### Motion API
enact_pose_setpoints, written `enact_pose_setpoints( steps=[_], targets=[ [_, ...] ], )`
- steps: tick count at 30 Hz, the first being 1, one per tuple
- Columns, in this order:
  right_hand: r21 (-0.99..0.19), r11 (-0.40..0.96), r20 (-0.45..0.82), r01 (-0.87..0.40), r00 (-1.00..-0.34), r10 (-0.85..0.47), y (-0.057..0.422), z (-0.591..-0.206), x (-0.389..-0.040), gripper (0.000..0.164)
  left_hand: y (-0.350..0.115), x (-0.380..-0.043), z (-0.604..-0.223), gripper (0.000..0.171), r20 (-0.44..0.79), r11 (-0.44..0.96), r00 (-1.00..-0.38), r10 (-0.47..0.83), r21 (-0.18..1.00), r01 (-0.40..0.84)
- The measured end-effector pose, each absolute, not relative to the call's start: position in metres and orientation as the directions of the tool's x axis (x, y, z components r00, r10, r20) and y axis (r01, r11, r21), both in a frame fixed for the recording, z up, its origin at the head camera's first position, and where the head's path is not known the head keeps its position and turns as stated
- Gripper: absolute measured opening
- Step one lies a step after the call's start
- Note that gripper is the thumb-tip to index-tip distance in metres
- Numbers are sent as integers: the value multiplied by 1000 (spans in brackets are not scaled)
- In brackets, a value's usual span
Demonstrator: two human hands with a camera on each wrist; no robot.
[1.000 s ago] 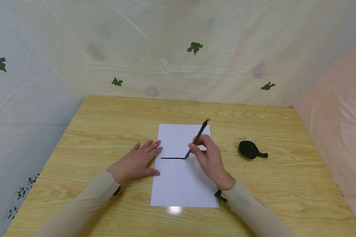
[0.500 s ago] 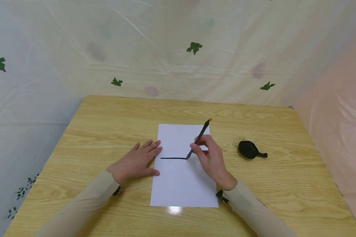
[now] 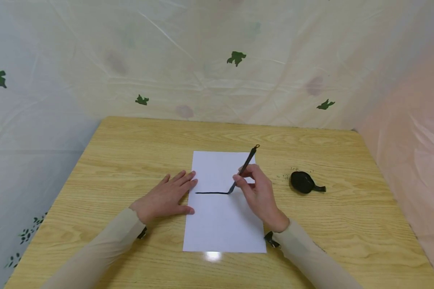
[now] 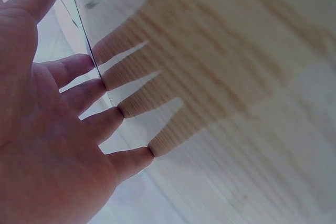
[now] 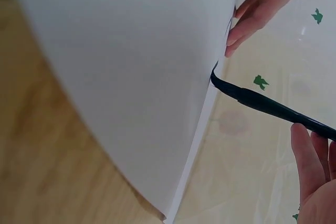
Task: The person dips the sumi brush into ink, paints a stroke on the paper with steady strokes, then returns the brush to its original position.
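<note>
In the head view, a white sheet of paper [image 3: 220,228] lies on the wooden table. A thin black line [image 3: 211,193] runs across it from near its left edge. My right hand [image 3: 260,196] pinches a dark writing brush [image 3: 246,162] between thumb and fingers, the shaft leaning to the right. The bent bristle tip touches the paper at the line's right end, and the right wrist view shows the brush [image 5: 262,103] bending there too. Spread and flat, my left hand [image 3: 164,200] rests at the paper's left edge, fingertips and thumb tip on the sheet.
A small black ink dish [image 3: 302,182] with a short handle stands right of the paper, dark specks beside it on the table [image 3: 347,224]. Behind the table hangs a pale curtain [image 3: 188,72] with green leaf-like shapes.
My right hand has moved slightly right with the brush, and the black line has grown a little longer in that direction. The left hand has stayed in place.
</note>
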State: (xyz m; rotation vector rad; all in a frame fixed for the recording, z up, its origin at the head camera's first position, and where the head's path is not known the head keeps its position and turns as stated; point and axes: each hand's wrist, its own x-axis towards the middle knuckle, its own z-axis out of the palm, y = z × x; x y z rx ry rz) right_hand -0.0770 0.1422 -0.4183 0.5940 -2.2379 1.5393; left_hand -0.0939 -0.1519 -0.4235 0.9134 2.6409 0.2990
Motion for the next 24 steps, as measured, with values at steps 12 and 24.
enact_pose_setpoints(
  steps=[12,24],
  targets=[
    [-792,322,505,-519,-853,-133,144,-419,-76,22,-153,-94,-424,93,-236,771,-740,629,311,556],
    [-795,337,494,-505,-861,-122,147,-418,-75,22,-153,-94,-424,93,-233,769,-739,632,311,559]
  ],
)
